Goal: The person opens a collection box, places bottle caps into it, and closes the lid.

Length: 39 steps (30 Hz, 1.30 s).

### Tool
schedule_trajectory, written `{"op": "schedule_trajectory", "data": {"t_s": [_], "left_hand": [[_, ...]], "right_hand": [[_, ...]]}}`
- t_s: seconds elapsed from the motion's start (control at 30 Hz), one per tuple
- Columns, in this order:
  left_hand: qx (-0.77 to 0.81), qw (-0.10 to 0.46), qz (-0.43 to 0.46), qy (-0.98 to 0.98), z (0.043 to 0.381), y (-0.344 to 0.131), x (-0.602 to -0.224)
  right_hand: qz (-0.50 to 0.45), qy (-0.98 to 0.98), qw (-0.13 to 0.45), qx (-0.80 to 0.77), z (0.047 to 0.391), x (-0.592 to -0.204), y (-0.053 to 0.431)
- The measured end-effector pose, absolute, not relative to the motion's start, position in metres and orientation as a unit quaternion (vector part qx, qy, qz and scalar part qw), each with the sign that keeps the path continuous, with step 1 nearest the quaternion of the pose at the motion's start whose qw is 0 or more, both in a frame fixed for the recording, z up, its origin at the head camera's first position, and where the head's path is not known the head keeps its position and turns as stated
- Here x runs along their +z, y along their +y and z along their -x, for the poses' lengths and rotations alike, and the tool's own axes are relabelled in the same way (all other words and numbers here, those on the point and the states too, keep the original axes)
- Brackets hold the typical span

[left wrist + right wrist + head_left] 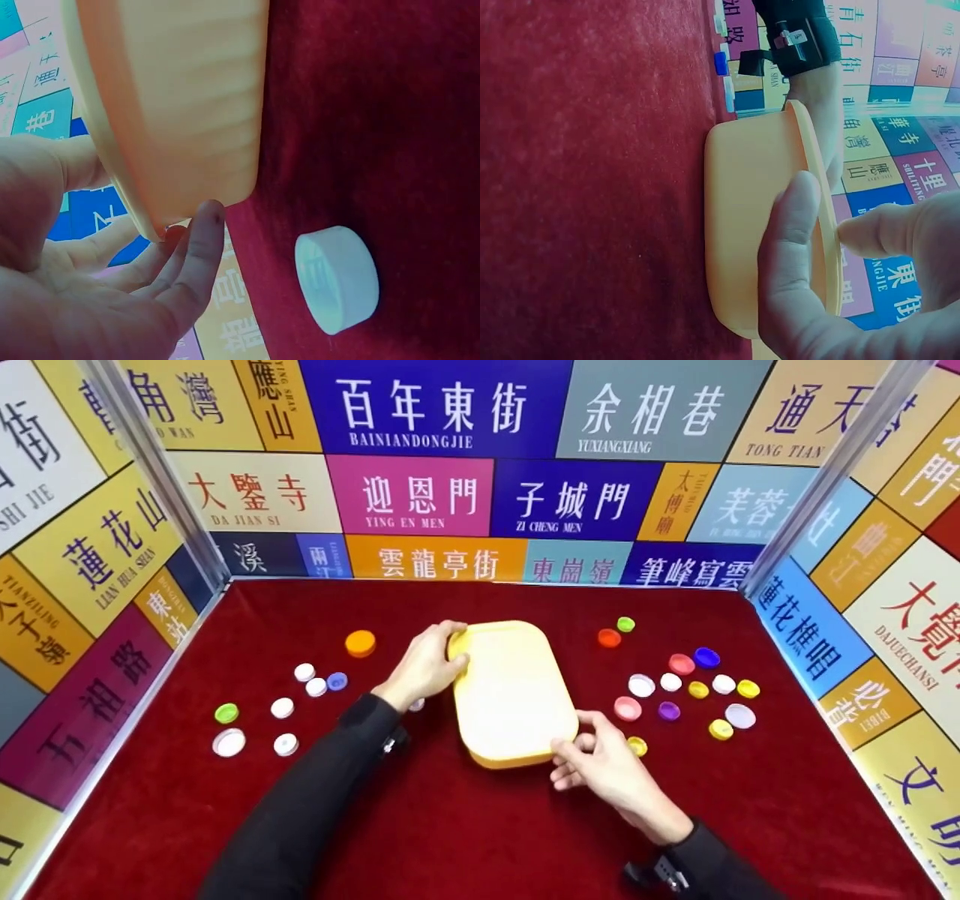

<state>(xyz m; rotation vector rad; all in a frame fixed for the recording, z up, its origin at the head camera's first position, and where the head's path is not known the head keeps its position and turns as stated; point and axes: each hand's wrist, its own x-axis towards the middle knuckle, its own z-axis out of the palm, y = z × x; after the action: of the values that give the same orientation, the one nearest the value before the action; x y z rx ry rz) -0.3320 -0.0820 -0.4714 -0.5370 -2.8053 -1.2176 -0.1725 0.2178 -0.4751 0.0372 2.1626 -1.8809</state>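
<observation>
A yellow plastic box (514, 690) with rounded corners and a flat pale top lies on the red cloth, between both hands. My left hand (427, 664) grips its far left corner, thumb on the top edge and fingers down the outer side. At the near right corner my right hand (604, 761) pinches the rim, thumb above and a finger against the wall, as the right wrist view shows. The box's ribbed side (187, 97) appears in the left wrist view. Close to the left hand stands a white bottle cap (337, 281), mostly hidden by the wrist in the head view.
Several bottle caps lie left of the box, among them an orange cap (361, 643) and a green cap (226, 713). More caps are scattered on the right, including a blue cap (706, 658) and a purple cap (669, 711). Printed panels (420, 495) wall in the red cloth (450, 840).
</observation>
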Motion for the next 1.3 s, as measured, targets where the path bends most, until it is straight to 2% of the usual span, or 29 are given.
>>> {"op": "schedule_trajectory", "data": {"t_s": [0.37,0.77,1.03,1.3], "left_hand": [[-0.396,0.035,0.15,-0.905,0.322,-0.092,-0.466],[-0.4,0.057,0.111,-0.908,0.289,-0.105,-0.469],[-0.418,0.049,0.075,-0.904,0.265,-0.11,-0.471],[-0.42,0.01,0.06,-0.906,0.245,-0.116,-0.471]], "right_hand": [[-0.011,0.76,0.104,-0.641,0.182,-0.469,0.227],[-0.014,0.809,0.048,-0.586,0.202,-0.471,0.245],[-0.023,0.817,0.048,-0.574,0.215,-0.473,0.255],[-0.025,0.839,0.042,-0.542,0.228,-0.47,0.259]]}}
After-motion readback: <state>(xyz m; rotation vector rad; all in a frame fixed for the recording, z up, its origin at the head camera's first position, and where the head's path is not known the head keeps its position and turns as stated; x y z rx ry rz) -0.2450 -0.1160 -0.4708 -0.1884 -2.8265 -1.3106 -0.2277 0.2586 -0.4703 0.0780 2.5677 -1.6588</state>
